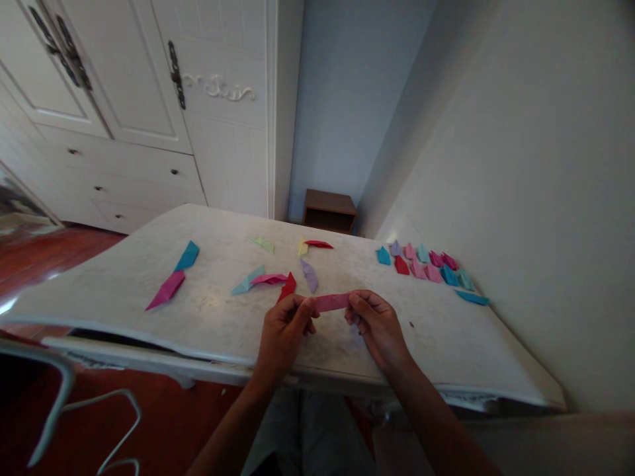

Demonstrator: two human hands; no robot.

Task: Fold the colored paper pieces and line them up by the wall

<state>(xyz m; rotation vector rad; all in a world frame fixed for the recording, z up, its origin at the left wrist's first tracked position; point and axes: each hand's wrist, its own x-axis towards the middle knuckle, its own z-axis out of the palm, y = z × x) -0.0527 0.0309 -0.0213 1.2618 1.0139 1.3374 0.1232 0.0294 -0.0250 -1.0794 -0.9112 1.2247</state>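
Between my two hands a pink folded paper strip (331, 303) is stretched level above the table's near part. My left hand (288, 324) pinches its left end between thumb and fingers. The right end is pinched the same way by my right hand (374, 320). Just beyond my left hand lies a red folded paper piece (288, 284), partly hidden by that hand. A magenta folded piece (268, 279) and a light blue one (249, 280) touch in a row to its left. Behind the strip rests a lavender folded piece (309, 274).
Folded papers in several colours, including a blue piece (383, 256), stand grouped at the right of the white table (208, 324). At left lie a blue piece (187, 256) and a magenta piece (167, 289). A wall (520, 198) borders the right side; a white cabinet (223, 145) stands behind.
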